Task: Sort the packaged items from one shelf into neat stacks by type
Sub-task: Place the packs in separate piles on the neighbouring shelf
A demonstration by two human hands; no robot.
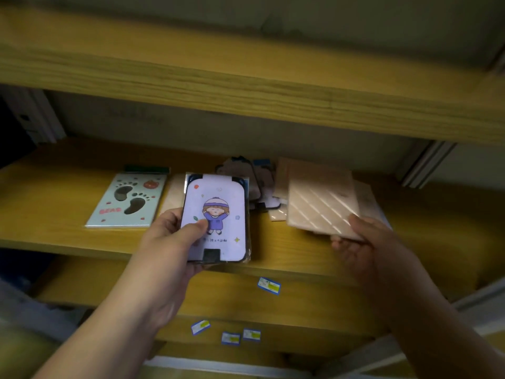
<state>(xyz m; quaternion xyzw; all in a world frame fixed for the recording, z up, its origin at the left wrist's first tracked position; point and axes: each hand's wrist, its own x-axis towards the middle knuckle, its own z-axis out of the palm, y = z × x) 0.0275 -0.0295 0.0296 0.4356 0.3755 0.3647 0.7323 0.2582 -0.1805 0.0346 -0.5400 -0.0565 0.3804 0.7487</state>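
Observation:
My left hand (175, 242) grips a lilac packaged card (218, 214) printed with a cartoon child in a purple hat, thumb on its face, held just above the wooden shelf (54, 192). My right hand (363, 242) holds the near corner of a pale pink quilted-pattern pack (319, 203), thumb on top and fingers beneath, with more pink packs under it. A mint pack with brown footprints and red "BEAR" lettering (128, 201) lies flat at the left. A loose pile of dark-edged packs (254, 181) sits behind the lilac card.
An upper wooden shelf board (246, 86) overhangs closely above. Lower shelf edges carry small blue-bordered labels (269, 285), (200, 327), (231, 338). White metal uprights (426, 165) stand at the right and at the far left.

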